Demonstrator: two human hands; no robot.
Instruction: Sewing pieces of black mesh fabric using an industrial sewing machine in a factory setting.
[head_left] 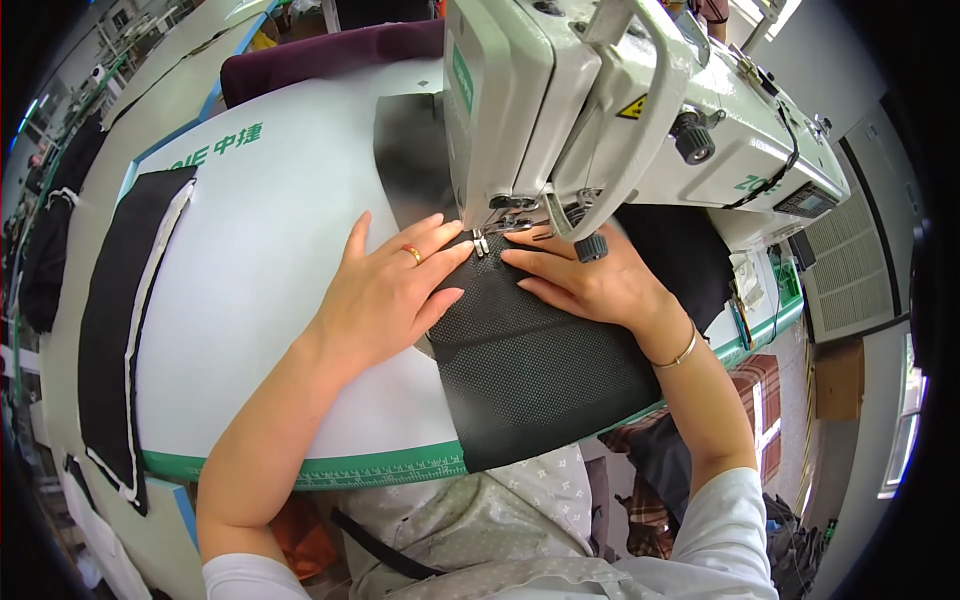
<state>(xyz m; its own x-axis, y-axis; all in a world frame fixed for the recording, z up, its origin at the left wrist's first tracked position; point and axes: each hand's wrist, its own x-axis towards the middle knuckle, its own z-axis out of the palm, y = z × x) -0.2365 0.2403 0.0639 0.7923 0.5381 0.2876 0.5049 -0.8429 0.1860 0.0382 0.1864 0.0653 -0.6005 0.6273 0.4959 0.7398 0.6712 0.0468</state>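
Black dotted fabric [540, 370] lies under the presser foot [481, 243] of a white sewing machine [510, 100], and its near end hangs over the table's front edge. My left hand [392, 285] rests flat with fingers spread, its fingertips touching the fabric just left of the foot. A gold ring is on one of its fingers. My right hand [590, 275] lies on the fabric at the right of the foot, fingers stretched toward it and partly behind the machine's knob. Neither hand grips anything. The needle tip is too small to make out.
A black strip with white edging [125, 330] lies at the table's left. Dark maroon cloth [330, 62] is at the back. The white table [250, 250] has a green ruler edge in front. Plaid cloth [755, 400] sits low on the right, beyond my forearm.
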